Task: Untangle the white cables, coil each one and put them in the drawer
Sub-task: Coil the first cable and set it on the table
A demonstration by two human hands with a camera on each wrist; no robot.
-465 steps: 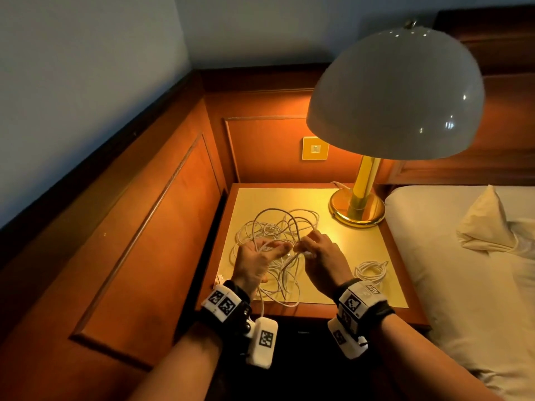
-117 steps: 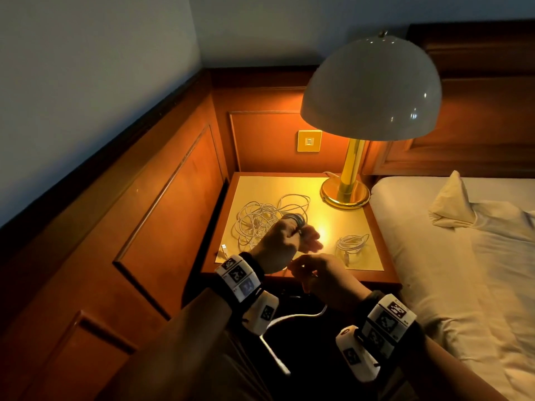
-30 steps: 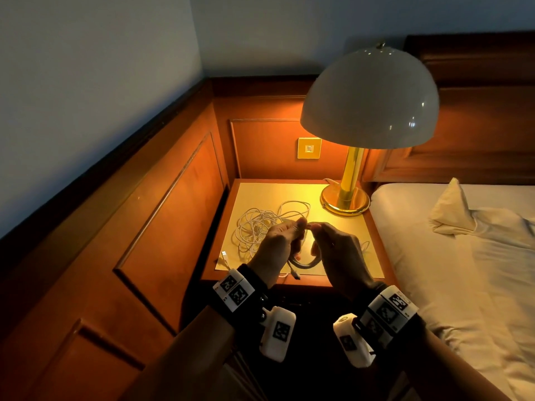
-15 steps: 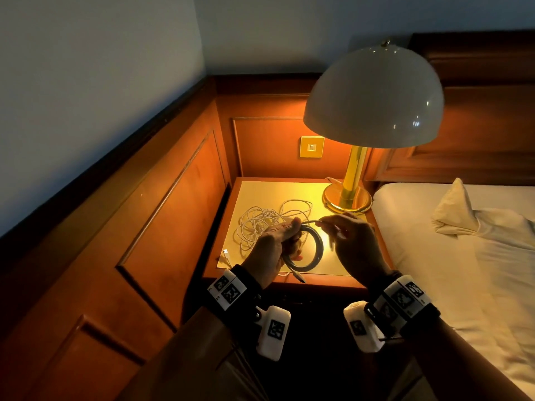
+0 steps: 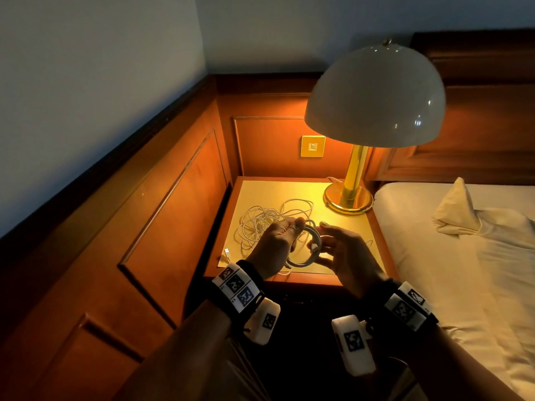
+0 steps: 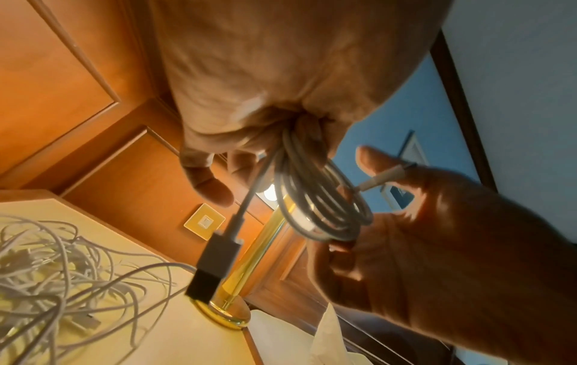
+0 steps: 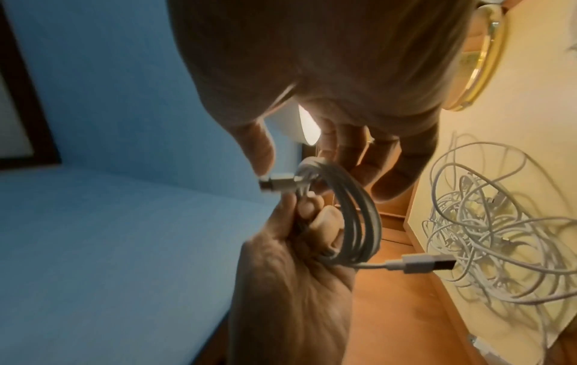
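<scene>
A person is holding a nearly finished coil of white cable (image 5: 304, 250) above the front edge of a bedside table (image 5: 292, 189), with both hands raised just over the wood. The left hand (image 5: 278, 244) is gripping the coil where its loops bunch together, fingers and thumb curled round the strands, apparently so the turns cannot spring apart; the big plug (image 6: 215, 261) is hanging free below that fist. The right hand (image 5: 344, 256) is cupping the opposite side of the loop, palm turned toward the left hand, and in the right wrist view its thumb and a finger seem to be pinching the small plug (image 7: 278, 184) against the bundle, probably to tuck in the last end. The remaining fingers of that hand are lying fairly straight beside the coil.

Behind the hands, toward the wall, a loose tangle of white cables (image 5: 260, 224) is lying on the table top, apart from the coil, evidently waiting its turn. A loose plug end (image 5: 226, 251) is resting near the table's front left corner. A domed lamp (image 5: 373, 96) on a brass stem is lighting the scene from the back right corner, and a bed (image 5: 463, 256) is standing just beside the table. The drawer is not visible, so the coil has yet to be stowed.
</scene>
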